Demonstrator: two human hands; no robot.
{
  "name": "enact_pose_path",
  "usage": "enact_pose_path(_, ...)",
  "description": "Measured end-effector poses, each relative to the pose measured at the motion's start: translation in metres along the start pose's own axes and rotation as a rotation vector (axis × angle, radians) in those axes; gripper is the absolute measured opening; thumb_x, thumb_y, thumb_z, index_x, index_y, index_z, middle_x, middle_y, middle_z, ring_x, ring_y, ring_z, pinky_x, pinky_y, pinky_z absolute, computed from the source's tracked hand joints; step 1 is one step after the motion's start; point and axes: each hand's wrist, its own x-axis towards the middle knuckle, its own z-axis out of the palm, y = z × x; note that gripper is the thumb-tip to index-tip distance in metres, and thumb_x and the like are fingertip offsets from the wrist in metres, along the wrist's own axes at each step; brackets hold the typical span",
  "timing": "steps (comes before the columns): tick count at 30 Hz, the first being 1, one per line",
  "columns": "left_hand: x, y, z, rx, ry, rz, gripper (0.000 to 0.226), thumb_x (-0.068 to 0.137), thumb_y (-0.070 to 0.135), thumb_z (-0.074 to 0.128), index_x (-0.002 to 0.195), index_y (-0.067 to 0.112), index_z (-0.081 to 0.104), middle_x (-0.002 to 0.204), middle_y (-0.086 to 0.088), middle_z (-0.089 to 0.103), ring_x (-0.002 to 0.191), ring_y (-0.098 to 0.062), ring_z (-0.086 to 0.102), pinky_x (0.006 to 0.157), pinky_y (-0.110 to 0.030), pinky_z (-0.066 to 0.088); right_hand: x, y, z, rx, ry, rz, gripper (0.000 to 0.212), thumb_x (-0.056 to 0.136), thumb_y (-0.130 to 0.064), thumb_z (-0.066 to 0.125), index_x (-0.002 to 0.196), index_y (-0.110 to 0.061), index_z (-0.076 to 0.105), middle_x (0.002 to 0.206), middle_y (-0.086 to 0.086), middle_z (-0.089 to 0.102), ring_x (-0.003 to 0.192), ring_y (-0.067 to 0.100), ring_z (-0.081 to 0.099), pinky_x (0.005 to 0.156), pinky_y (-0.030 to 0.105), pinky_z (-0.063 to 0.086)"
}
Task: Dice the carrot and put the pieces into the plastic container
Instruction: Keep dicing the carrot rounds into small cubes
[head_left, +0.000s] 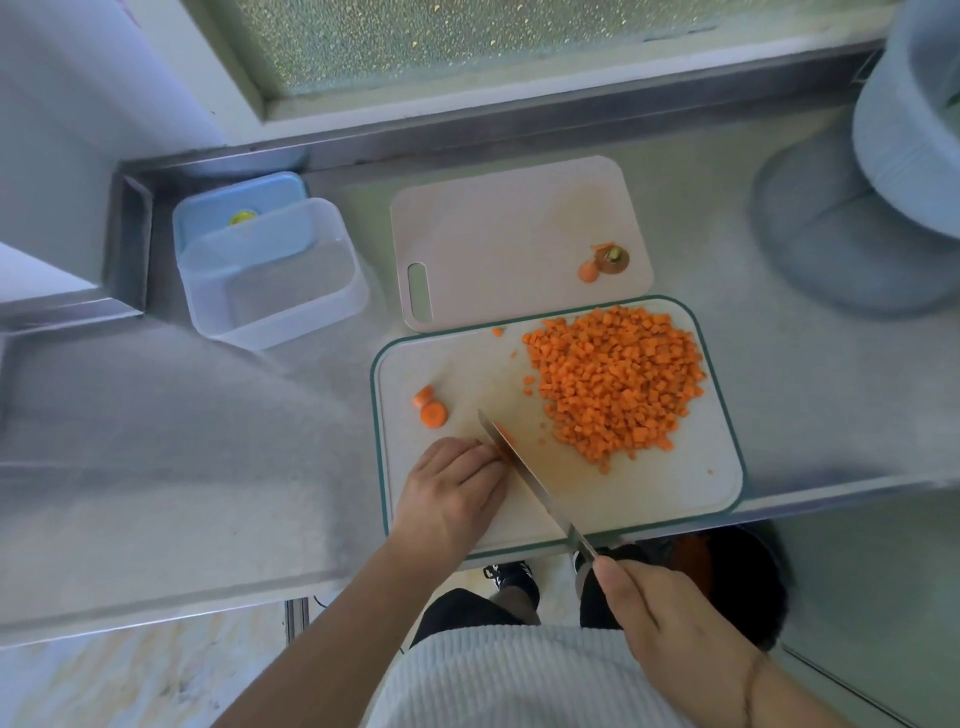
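Note:
A heap of diced carrot (615, 382) covers the right half of the green-rimmed cutting board (675, 493). Two thick carrot rounds (431, 408) lie near the board's left edge. My left hand (452, 491), fingers curled, holds down a small carrot piece that is mostly hidden beneath the fingers, against the knife blade (524, 473). My right hand (670, 631) grips the knife handle off the board's front edge, the blade slanting up-left. The clear plastic container (275, 275) stands with nothing in it at the far left of the counter.
A pink cutting board (498, 239) lies behind the green one, with carrot end scraps (605, 260) at its right. A blue lid (244, 208) lies behind the container. A large pale bowl (904, 156) stands far right. The steel counter's edge runs just below the board.

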Motion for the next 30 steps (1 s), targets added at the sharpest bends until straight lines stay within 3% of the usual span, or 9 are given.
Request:
enact_pose_path(2,-0.001,0.001,-0.003,-0.005,-0.006,-0.008,0.012,0.092,0.012,0.070,0.084,0.008,0.078,0.095,-0.002,0.076,0.088,-0.022,0.071,0.084,-0.033,0.055,0.004,0.001,0.006,0.014,-0.019,0.005,0.064,0.086,-0.069,0.018,0.069,-0.017,0.052,0.064,0.006,0.056,0.063,0.012,0.053,0.069,0.028,0.044)
enact_pose_path(6,-0.001,0.001,-0.006,-0.007,-0.032,0.014,0.011,0.091,0.014,0.071,0.085,0.011,0.080,0.096,0.002,0.077,0.091,-0.018,0.071,0.084,-0.032,0.054,0.014,0.004,0.009,0.064,0.020,-0.012,0.085,0.079,-0.084,0.011,0.080,-0.016,0.061,0.080,0.005,0.066,0.080,0.014,0.062,0.080,0.035,0.051)
enact_pose_path(14,0.002,-0.007,-0.016,-0.054,-0.078,0.044,0.016,0.092,0.012,0.064,0.086,0.008,0.078,0.097,-0.002,0.075,0.089,-0.020,0.068,0.082,-0.030,0.055,0.000,0.005,0.003,0.053,0.009,-0.001,0.094,0.069,-0.090,0.006,0.077,-0.014,0.061,0.073,0.009,0.064,0.073,0.015,0.060,0.073,0.029,0.045)
enact_pose_path(20,0.002,-0.007,-0.015,-0.053,-0.103,0.050,0.012,0.089,0.010,0.068,0.084,0.009,0.079,0.095,0.000,0.075,0.085,-0.020,0.069,0.079,-0.033,0.055,0.004,0.002,0.006,-0.012,-0.039,0.034,0.104,0.058,-0.096,-0.006,0.084,-0.022,0.062,0.080,0.003,0.068,0.081,0.009,0.061,0.077,0.025,0.047)
enact_pose_path(27,0.008,-0.009,-0.020,-0.074,-0.179,0.054,0.015,0.091,0.012,0.065,0.085,0.009,0.079,0.094,0.000,0.075,0.085,-0.021,0.069,0.078,-0.033,0.056,0.016,-0.012,0.005,0.058,0.007,-0.062,0.072,0.084,-0.074,0.016,0.081,-0.020,0.062,0.077,-0.001,0.066,0.080,0.010,0.061,0.082,0.035,0.048)
enact_pose_path(30,0.011,-0.017,-0.027,-0.121,-0.227,0.092,0.017,0.091,0.013,0.063,0.086,0.008,0.078,0.096,-0.003,0.075,0.088,-0.023,0.071,0.080,-0.034,0.058,0.003,-0.013,-0.011,0.109,-0.015,-0.009,0.051,0.086,-0.062,0.028,0.070,-0.022,0.056,0.064,-0.011,0.061,0.064,0.006,0.055,0.069,0.028,0.045)
